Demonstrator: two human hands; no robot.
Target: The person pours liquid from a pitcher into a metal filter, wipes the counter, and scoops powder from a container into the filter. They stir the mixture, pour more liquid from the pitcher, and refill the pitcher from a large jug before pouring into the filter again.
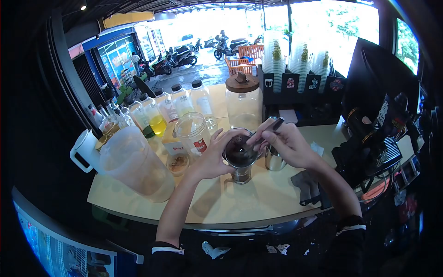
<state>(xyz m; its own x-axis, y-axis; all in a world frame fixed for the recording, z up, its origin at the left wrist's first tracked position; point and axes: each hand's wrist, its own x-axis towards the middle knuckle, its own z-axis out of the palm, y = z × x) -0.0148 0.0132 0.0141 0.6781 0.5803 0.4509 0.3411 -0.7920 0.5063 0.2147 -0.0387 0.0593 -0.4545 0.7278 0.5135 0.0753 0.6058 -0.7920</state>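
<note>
Around a cup of dark liquid (240,151) in the middle of the counter, the fingers of my left hand (212,157) are wrapped from the left side. My right hand (290,145) pinches a dark-handled utensil (277,124) that slants down into the cup; its lower end is hidden in the liquid. Below the cup, a clear glass (242,175) shows on the counter; whether the two touch is unclear. A metal cup (275,160) stands just right of them, partly under my right hand. An open clear jar (191,127) with a red label is behind my left hand.
A large frosted pitcher (136,164) and a white jug (85,150) stand at the left. Capped bottles (182,99) and a wooden-lidded jar (243,101) line the back. Stacked cups (300,60) are in a black holder. A dark cloth (304,187) lies right, near a black machine (364,152).
</note>
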